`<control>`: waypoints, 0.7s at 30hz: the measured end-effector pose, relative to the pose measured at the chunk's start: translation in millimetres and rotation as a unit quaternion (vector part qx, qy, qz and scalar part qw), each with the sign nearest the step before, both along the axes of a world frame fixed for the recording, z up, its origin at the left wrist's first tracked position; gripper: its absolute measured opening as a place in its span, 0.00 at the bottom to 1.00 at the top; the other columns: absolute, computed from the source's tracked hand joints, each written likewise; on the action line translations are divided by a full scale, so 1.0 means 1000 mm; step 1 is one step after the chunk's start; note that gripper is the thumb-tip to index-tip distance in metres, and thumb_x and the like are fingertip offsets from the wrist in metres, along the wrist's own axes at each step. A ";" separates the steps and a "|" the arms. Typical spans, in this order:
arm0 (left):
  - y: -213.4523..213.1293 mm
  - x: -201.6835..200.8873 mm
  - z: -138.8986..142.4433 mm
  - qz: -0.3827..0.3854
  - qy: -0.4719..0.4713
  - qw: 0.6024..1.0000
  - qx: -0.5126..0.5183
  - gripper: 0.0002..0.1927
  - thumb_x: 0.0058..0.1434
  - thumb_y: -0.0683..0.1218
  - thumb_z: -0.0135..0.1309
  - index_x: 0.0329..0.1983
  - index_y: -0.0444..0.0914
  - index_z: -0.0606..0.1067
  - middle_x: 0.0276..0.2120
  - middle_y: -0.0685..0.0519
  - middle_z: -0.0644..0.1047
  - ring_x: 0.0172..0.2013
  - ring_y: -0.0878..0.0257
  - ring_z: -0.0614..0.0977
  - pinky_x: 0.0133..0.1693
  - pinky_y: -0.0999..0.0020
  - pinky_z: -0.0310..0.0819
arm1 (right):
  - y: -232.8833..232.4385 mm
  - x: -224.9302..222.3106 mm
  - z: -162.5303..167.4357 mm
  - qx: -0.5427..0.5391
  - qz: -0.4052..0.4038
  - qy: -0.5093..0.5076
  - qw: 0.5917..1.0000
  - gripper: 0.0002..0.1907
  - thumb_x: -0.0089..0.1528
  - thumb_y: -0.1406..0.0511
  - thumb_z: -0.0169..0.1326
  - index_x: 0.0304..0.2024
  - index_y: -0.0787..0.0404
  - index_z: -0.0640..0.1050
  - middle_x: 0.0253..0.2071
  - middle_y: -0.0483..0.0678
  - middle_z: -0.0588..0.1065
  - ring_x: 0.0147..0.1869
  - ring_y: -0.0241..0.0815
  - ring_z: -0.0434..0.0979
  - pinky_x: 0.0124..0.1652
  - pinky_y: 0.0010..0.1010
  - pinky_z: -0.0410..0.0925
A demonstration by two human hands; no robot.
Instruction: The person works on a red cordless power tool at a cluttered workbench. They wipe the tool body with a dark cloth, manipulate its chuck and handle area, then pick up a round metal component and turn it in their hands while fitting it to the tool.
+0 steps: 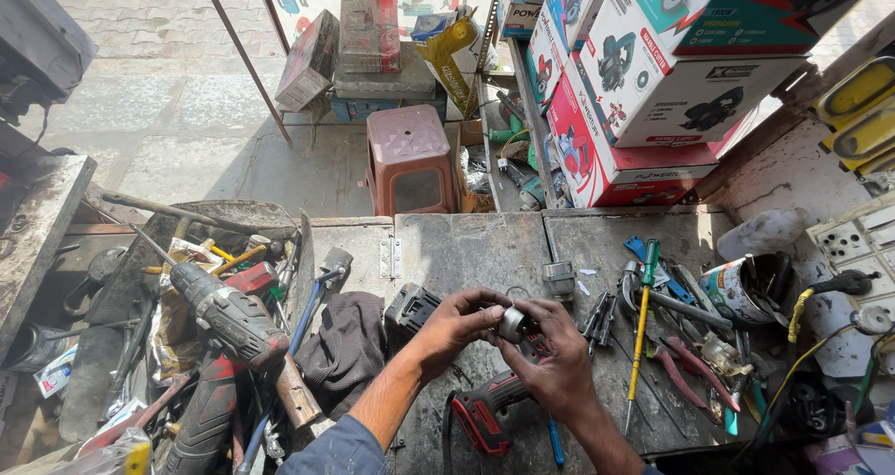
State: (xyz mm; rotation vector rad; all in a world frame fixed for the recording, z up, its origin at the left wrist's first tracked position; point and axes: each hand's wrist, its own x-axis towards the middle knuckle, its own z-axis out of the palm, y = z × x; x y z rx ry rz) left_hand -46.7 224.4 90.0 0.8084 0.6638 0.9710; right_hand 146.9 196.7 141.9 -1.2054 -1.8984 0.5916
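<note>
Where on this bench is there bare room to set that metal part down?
Bare bench top lies above the hands, between the hinge and the small metal block. Crowded: the drill pile at left, the screwdriver and pliers at right.

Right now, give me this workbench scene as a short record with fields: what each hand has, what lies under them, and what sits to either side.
left hand: grips a small round metal part from its left
right hand: holds the same part from the right
below the hands: red and black power tool body lying on the grey workbench
to the left: cordless drill, dark cloth
to the right: green-handled screwdriver, pliers
behind the bench: brown plastic stool
</note>
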 end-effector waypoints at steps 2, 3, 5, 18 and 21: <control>0.000 0.001 0.003 -0.005 -0.011 1.000 0.006 0.20 0.64 0.46 0.59 0.57 0.33 0.76 0.46 0.49 0.81 0.46 0.61 0.83 0.48 0.65 0.80 | 0.001 0.002 0.000 -0.023 -0.002 0.019 1.000 0.31 0.51 0.64 0.71 0.56 0.60 0.75 0.54 0.52 0.76 0.54 0.45 0.83 0.50 0.33 0.78; 0.000 0.001 0.003 -0.007 -0.013 1.000 0.000 0.20 0.65 0.46 0.59 0.58 0.32 0.76 0.47 0.49 0.81 0.47 0.61 0.83 0.49 0.65 0.80 | 0.000 0.003 0.000 -0.035 -0.003 0.028 0.999 0.32 0.51 0.63 0.71 0.56 0.59 0.75 0.54 0.52 0.76 0.55 0.45 0.83 0.51 0.33 0.78; -0.002 0.002 0.003 -0.010 -0.018 1.000 -0.013 0.22 0.65 0.47 0.59 0.60 0.32 0.75 0.48 0.48 0.81 0.48 0.62 0.83 0.50 0.65 0.79 | -0.002 0.004 -0.002 -0.010 -0.006 0.031 0.999 0.32 0.51 0.63 0.71 0.57 0.60 0.75 0.55 0.53 0.76 0.55 0.45 0.83 0.51 0.33 0.78; -0.004 0.002 0.002 -0.038 -0.071 0.997 0.012 0.28 0.65 0.49 0.60 0.66 0.34 0.73 0.54 0.48 0.80 0.56 0.59 0.81 0.61 0.61 0.74 | -0.011 0.006 -0.023 -0.004 0.026 0.163 0.986 0.36 0.54 0.69 0.68 0.62 0.65 0.69 0.58 0.55 0.78 0.59 0.43 0.81 0.55 0.31 0.77; -0.006 0.001 0.003 -0.039 -0.067 0.997 0.012 0.28 0.64 0.50 0.60 0.65 0.34 0.73 0.54 0.48 0.80 0.56 0.59 0.81 0.61 0.61 0.74 | -0.012 0.007 -0.023 -0.005 0.030 0.158 0.987 0.35 0.54 0.69 0.69 0.62 0.64 0.69 0.59 0.55 0.77 0.59 0.44 0.81 0.55 0.32 0.77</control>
